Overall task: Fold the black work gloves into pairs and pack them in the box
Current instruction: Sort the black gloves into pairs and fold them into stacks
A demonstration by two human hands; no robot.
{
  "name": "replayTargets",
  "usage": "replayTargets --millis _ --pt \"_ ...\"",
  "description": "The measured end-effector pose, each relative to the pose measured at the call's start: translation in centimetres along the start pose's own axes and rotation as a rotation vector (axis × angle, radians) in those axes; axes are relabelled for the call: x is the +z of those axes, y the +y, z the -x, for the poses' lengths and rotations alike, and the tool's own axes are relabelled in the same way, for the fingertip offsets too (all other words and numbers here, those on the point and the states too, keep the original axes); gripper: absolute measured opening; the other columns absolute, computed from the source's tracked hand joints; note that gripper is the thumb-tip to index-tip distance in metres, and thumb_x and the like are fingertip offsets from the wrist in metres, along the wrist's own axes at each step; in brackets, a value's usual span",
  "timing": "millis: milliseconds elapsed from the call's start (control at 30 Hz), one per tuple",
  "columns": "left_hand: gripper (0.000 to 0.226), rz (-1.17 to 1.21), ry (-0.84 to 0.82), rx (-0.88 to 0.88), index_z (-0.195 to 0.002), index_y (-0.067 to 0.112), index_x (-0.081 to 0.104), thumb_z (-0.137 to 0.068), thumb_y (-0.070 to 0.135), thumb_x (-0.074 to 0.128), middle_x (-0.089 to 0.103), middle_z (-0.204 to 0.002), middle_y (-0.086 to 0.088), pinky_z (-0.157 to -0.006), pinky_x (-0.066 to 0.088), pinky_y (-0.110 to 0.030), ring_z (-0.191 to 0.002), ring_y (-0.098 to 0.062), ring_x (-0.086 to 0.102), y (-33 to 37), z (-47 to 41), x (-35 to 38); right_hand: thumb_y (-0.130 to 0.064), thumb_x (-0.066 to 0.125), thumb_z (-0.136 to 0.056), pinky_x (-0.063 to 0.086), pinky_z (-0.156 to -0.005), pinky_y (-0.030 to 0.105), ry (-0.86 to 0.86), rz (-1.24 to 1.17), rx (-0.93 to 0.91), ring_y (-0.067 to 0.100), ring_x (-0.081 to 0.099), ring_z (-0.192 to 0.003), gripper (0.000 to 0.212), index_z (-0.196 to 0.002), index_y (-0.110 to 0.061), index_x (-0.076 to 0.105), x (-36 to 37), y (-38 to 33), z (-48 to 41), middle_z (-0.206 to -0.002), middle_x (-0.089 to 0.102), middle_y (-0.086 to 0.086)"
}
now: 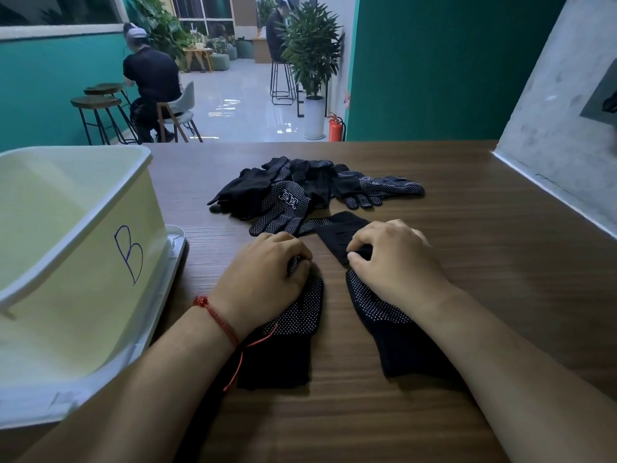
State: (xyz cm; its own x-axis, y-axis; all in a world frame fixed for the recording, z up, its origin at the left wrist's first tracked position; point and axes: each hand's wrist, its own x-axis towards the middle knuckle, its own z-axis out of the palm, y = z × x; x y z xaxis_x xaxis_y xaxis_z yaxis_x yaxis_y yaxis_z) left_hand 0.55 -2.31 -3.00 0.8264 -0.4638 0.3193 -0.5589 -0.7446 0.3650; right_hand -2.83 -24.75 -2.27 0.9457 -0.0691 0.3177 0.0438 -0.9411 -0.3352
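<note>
Two black dotted work gloves lie side by side on the wooden table (pixel 467 245), cuffs toward me. My left hand (pixel 263 272) lies on the left glove (pixel 287 342), its fingers curled over the glove's finger end. My right hand (pixel 397 259) grips the finger end of the right glove (pixel 390 325), and that end is bent over away from me. A pile of black gloves (pixel 300 188) lies further back at the table's middle. The pale yellow box (pixel 76 262), marked "B", stands at the left with nothing visible inside.
The box sits on a white lid or tray (pixel 173 252). A grey concrete wall (pixel 561 128) borders the table on the right. Beyond the far edge, people sit on stools, with a potted plant (pixel 312 61) and a red fire extinguisher (pixel 335 128).
</note>
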Motion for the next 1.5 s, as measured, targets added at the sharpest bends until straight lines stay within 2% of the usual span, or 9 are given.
replayTargets --millis 200,433,667,800,1033,1200,1333,1433,1500 --pt "0.018 0.000 0.009 0.045 -0.106 0.028 0.076 -0.099 0.032 0.060 0.070 -0.114 0.011 -0.102 0.046 -0.039 -0.109 -0.019 0.058 0.0 0.0 0.3 -0.036 0.061 -0.101 0.035 -0.104 0.040 -0.037 0.028 0.005 0.014 0.052 -0.120 0.015 -0.093 -0.035 0.073 0.2 0.1 -0.4 -0.114 0.069 -0.020" --pt "0.018 0.015 -0.001 0.047 -0.107 0.031 0.075 -0.099 0.033 0.059 0.068 -0.114 0.012 -0.102 0.046 -0.038 -0.109 -0.017 0.057 -0.2 0.0 0.5 -0.039 0.067 -0.094 0.038 -0.108 0.040 -0.076 -0.037 -0.034 0.011 0.054 -0.119 0.008 -0.096 -0.038 0.074 -0.3 1.0 -0.5 -0.118 0.070 -0.024" --pt "0.019 0.002 -0.003 0.056 -0.109 0.031 0.075 -0.099 0.034 0.058 0.068 -0.114 0.014 -0.102 0.045 -0.036 -0.110 -0.017 0.057 -0.2 0.0 0.6 -0.038 0.059 -0.105 0.029 -0.113 0.038 -0.077 0.058 -0.070 0.012 0.048 -0.127 0.013 -0.099 -0.035 0.070 0.1 0.5 -0.8 -0.119 0.065 -0.018" --pt "0.017 0.002 -0.006 0.053 -0.109 0.031 0.074 -0.099 0.033 0.060 0.068 -0.116 0.014 -0.102 0.045 -0.035 -0.109 -0.015 0.056 -0.1 -0.1 0.6 -0.036 0.059 -0.099 0.029 -0.118 0.041 -0.115 0.023 -0.071 0.011 0.047 -0.130 0.011 -0.104 -0.036 0.070 -0.3 0.7 -0.5 -0.125 0.065 -0.021" --pt "0.016 0.005 -0.007 0.055 -0.109 0.031 0.074 -0.100 0.032 0.060 0.067 -0.114 0.014 -0.100 0.043 -0.031 -0.108 -0.014 0.054 0.1 0.1 0.4 -0.038 0.066 -0.098 0.028 -0.112 0.039 -0.074 0.040 -0.066 0.011 0.048 -0.127 0.006 -0.097 -0.036 0.071 -0.3 0.3 -0.6 -0.119 0.067 -0.021" --pt "0.017 0.000 -0.006 0.065 -0.108 0.031 0.073 -0.099 0.033 0.060 0.068 -0.113 0.013 -0.101 0.045 -0.034 -0.107 -0.015 0.056 0.2 0.0 0.4 -0.039 0.063 -0.101 0.029 -0.112 0.039 -0.031 0.106 -0.129 0.012 0.048 -0.126 0.008 -0.096 -0.034 0.068 0.4 0.6 -0.6 -0.113 0.065 -0.018" --pt "0.018 0.021 0.032 0.067 -0.113 0.028 0.073 -0.100 0.032 0.062 0.069 -0.116 0.010 -0.102 0.047 -0.038 -0.111 -0.017 0.059 0.4 0.1 0.3 -0.033 0.060 -0.101 0.038 -0.101 0.041 0.189 0.049 -0.160 0.021 0.055 -0.115 0.004 -0.099 -0.030 0.061 0.5 0.0 -1.0 -0.108 0.064 -0.012" --pt "0.031 0.081 0.067 0.064 -0.126 0.024 0.069 -0.101 0.040 0.061 0.068 -0.125 0.008 -0.107 0.047 -0.036 -0.121 -0.015 0.060 0.8 0.1 0.0 -0.029 0.059 -0.103 0.050 -0.095 0.047 0.380 -0.188 -0.158 0.025 0.062 -0.109 0.005 -0.104 -0.024 0.059 -0.8 -0.9 -1.0 -0.112 0.070 -0.007" --pt "0.045 0.155 0.077 0.069 -0.138 0.023 0.063 -0.101 0.049 0.058 0.065 -0.135 0.011 -0.111 0.045 -0.031 -0.130 -0.007 0.057 1.5 0.3 -0.4 -0.029 0.058 -0.105 0.055 -0.089 0.049 0.405 -0.321 -0.169 0.025 0.067 -0.104 0.007 -0.107 -0.022 0.059 -1.1 -1.7 -0.5 -0.112 0.072 -0.007"
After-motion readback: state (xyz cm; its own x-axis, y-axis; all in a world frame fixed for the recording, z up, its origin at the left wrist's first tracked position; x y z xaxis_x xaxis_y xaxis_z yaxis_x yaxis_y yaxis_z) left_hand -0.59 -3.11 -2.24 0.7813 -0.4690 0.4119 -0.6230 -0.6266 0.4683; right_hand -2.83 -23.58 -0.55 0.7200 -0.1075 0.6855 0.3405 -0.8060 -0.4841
